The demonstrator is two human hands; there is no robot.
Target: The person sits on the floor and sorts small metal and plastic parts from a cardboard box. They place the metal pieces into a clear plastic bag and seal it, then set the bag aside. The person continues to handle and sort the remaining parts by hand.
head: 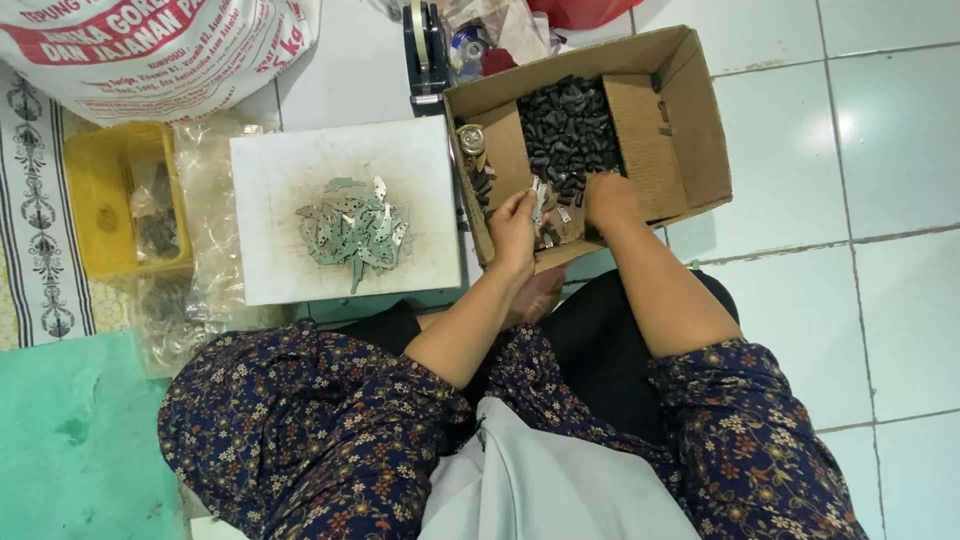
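We observe a small flat metal piece (540, 196), pale grey, pinched upright between the fingertips of our left hand (515, 228), just above the near wall of the cardboard box (690, 120). Our right hand (608, 200) reaches into the same box beside it, fingers curled down onto the contents; whether it grips anything we cannot tell, since the fingertips are hidden. A few more loose metal pieces (553, 232) lie on the box floor between the two hands. Farther in, toward the far wall of the box, sits a heap of small black plastic parts (566, 130), filling the middle compartment between two cardboard flaps. A small round tin (470, 137) rests in the left corner of the box. The box stands on the white tiled floor (880, 150). Just left of it, touching or nearly so, lies a white square board (290, 180), stained grey around its centre, carrying a pile of flat grey-green metal plates (355, 232). Beyond the board's left edge, on clear plastic sheeting (205, 170), stands a yellow plastic crate (100, 190). A large white printed sack (160, 50) lies at the far left, and a tape dispenser (425, 50) stands behind the board's far right corner.
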